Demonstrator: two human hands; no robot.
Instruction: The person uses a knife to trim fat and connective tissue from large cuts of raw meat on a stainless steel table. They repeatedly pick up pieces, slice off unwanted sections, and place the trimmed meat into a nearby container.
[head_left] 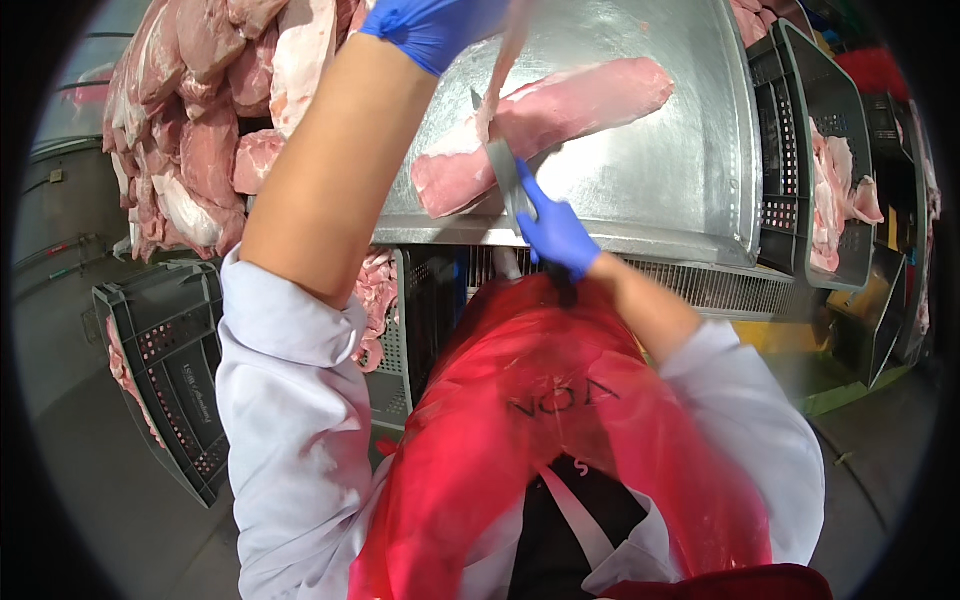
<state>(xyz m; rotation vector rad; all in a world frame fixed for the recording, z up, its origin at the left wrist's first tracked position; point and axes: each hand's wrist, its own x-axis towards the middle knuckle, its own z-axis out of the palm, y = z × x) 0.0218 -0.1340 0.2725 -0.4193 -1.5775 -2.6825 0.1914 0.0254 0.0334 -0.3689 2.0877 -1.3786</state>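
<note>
A long pale-pink piece of boneless meat point(590, 100), like a loin, lies slantwise on a metal work surface point(690, 190). From it a thin strip of fat or membrane point(503, 70) stretches upward to my blue-gloved left hand point(435, 25). That hand is raised at the top edge, closed on the strip; its fingertips are partly cut off by the frame. My right hand point(558, 230), also in a blue glove, is wrapped round the handle of a knife point(508, 182). The blade crosses the meat where the strip comes away, and part of its tip is hidden.
Large cuts of meat point(205, 120) are piled at the left. Grey perforated crates stand around: one point(165, 360) at lower left, one point(395, 340) below the table with meat pieces point(375, 300), and one point(790, 130) at right holding pale trimmings point(835, 190).
</note>
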